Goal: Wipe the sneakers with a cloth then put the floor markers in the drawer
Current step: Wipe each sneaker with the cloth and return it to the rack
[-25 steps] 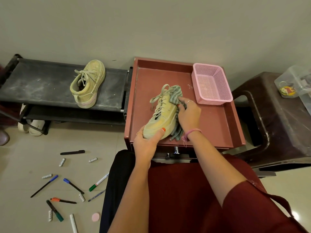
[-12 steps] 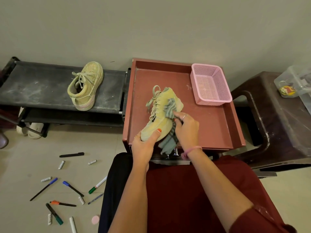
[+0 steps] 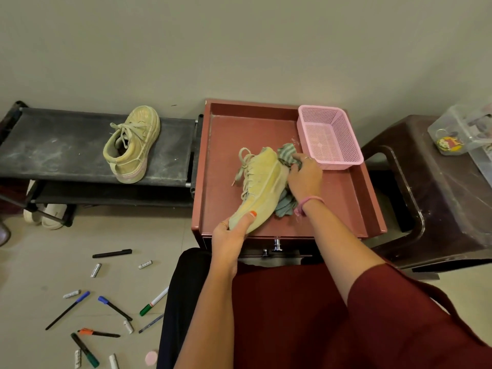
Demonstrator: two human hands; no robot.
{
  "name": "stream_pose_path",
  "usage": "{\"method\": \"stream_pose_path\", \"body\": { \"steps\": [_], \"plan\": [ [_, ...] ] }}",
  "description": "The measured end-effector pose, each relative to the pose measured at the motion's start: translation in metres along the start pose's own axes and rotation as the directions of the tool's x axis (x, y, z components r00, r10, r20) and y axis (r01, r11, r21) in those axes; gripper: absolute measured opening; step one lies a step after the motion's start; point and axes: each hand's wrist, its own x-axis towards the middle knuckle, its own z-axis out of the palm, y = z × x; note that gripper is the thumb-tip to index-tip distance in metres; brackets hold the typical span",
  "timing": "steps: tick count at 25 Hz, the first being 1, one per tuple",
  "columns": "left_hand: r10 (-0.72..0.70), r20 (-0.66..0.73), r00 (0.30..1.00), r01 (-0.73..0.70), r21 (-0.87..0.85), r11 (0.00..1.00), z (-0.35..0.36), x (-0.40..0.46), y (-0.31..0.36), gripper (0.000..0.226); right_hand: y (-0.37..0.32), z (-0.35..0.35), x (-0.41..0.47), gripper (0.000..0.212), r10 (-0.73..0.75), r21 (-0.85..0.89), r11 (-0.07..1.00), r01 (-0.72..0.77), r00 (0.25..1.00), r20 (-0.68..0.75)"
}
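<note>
- While the left hand (image 3: pixel 231 237) grips the heel end of the pale yellow lace-up sneaker (image 3: pixel 262 186) on the reddish-brown tray-topped worktop (image 3: pixel 343 201), the right hand (image 3: pixel 304 177) holds a bunched grey-green striped cloth (image 3: pixel 287 155) against the shoe's side.
- A second yellow sneaker (image 3: pixel 133 145) stands on the black shoe rack (image 3: pixel 53 147).
- Assorted coloured markers (image 3: pixel 114 307) lie scattered on the beige tiled floor (image 3: pixel 40 257), near the pink mesh plastic basket (image 3: pixel 328 137) only in height, well apart.

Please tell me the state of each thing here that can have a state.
Left hand: grips sneaker toe.
Right hand: holds cloth against sneaker.
Second sneaker: upright on rack.
Basket: empty.
Markers: scattered on floor.
</note>
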Motion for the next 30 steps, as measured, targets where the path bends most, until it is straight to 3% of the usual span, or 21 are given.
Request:
{"method": "stream_pose_path", "body": {
  "steps": [2, 5, 8, 11, 13, 15, 19, 23, 25, 27, 30],
  "plan": [
    [-0.009, -0.013, 1.000, 0.008, -0.083, 0.997, 0.001, 0.001, 0.002, 0.044, 0.000, -0.008, -0.009, 0.029, -0.061, 0.005, 0.998, 0.061, 0.995, 0.080],
    [0.017, -0.030, 0.999, -0.021, -0.112, 0.993, 0.003, 0.003, 0.002, 0.071, -0.011, -0.005, -0.049, 0.024, -0.152, 0.064, 0.988, 0.143, 0.976, 0.157],
    [0.060, -0.033, 0.998, -0.061, -0.034, 0.998, 0.003, 0.004, -0.002, 0.068, -0.021, -0.006, -0.089, 0.019, -0.162, 0.148, 0.980, 0.133, 0.965, 0.207],
    [0.074, -0.110, 0.991, -0.071, 0.029, 0.997, 0.001, 0.002, 0.000, 0.084, -0.021, -0.020, -0.116, 0.018, -0.230, 0.231, 0.956, 0.179, 0.949, 0.214],
    [0.086, -0.116, 0.990, -0.082, 0.034, 0.996, 0.002, -0.001, 0.003, 0.073, -0.020, -0.021, -0.125, 0.018, -0.289, 0.208, 0.946, 0.249, 0.938, 0.191],
    [0.091, -0.131, 0.987, -0.085, 0.045, 0.995, 0.005, -0.004, 0.004, 0.063, -0.018, -0.015, -0.113, 0.016, -0.243, 0.178, 0.960, 0.215, 0.959, 0.149],
    [0.113, -0.146, 0.983, -0.101, 0.084, 0.991, 0.007, -0.004, 0.003, 0.067, -0.018, -0.005, -0.058, 0.014, 0.011, 0.115, 0.993, -0.018, 0.998, 0.067],
    [0.116, -0.147, 0.982, -0.100, 0.107, 0.989, 0.008, -0.002, 0.003, 0.070, -0.020, 0.003, -0.018, 0.021, -0.059, -0.060, 0.996, 0.062, 0.997, 0.045],
    [0.143, -0.140, 0.980, -0.123, 0.144, 0.982, 0.007, -0.001, 0.004, 0.071, -0.015, -0.001, 0.011, 0.025, 0.025, -0.026, 0.999, -0.024, 0.999, 0.044],
    [0.156, -0.138, 0.978, -0.132, 0.172, 0.976, 0.005, 0.000, 0.004, 0.071, -0.010, -0.004, 0.030, 0.028, 0.072, -0.046, 0.997, -0.066, 0.987, 0.143],
    [0.165, -0.141, 0.976, -0.136, 0.194, 0.972, 0.002, 0.004, 0.003, 0.071, -0.018, 0.000, 0.021, 0.035, -0.023, -0.048, 0.998, 0.032, 0.984, 0.178]
  ]
}}
